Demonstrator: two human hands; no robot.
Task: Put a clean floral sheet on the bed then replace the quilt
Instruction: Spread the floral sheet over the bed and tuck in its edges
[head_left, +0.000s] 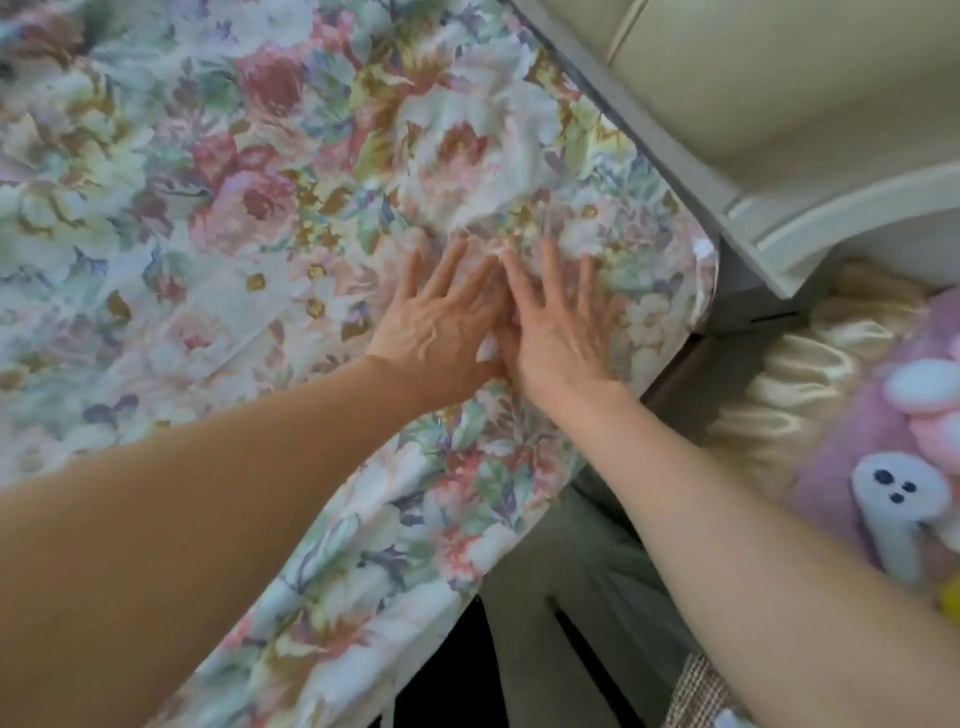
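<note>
On the floral sheet (249, 197), both flat hands: left hand (441, 327), right hand (558, 332).

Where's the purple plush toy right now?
In the head view, the purple plush toy lies at the far right, off the bed, on cream satin fabric, right of the right hand pressing the floral sheet.

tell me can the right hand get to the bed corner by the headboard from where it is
Probably yes. The right hand lies flat on the floral sheet, and only smooth sheet lies between it and the corner by the headboard; nothing blocks the way.
</note>
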